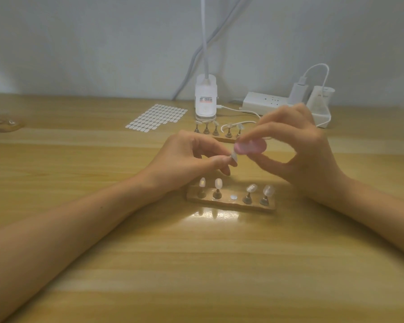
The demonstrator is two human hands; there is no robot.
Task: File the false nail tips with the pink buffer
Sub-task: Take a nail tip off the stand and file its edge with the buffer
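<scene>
Here, nail filing at a wooden desk [103, 252], seen from head height

At the far left edge of the desk lies a blurred, clear object [0, 123], too unclear to name. Right of it and further back, a sheet of small white oval stickers [156, 116] lies flat.

The left hand [191, 155] enters the view from the lower left. Its thumb and fingers [219, 163] are curled in and pinch a false nail tip [234, 157], held above the desk at the centre of the view. Whether the tip sits on a peg cannot be told.

Touching the tip from the right is the pink buffer [251, 146], a small rounded pink pad. The right hand [301, 148] grips it, thumb beneath and forefinger on top, with the other fingers loosely curled behind.

Just below both hands, nearer the viewer, a wooden stand [231, 203] lies on the desk. Four more nail tips [218, 183] stand on it on small pegs, two to the left and two to the right. A small pale disc [233, 196] sits between the pairs.

Behind the hands, a second wooden stand [226, 139] carries further tips on pegs, partly hidden by the fingers. Behind that stands the white clip base of a lamp [205, 101], its neck rising out of view.

To the right lies a white power strip [266, 103] with a white charger [297, 93] plugged in. A cable loops from the charger toward a white cone-shaped device [320, 103] at the far right, partly hidden by the right hand.
</scene>
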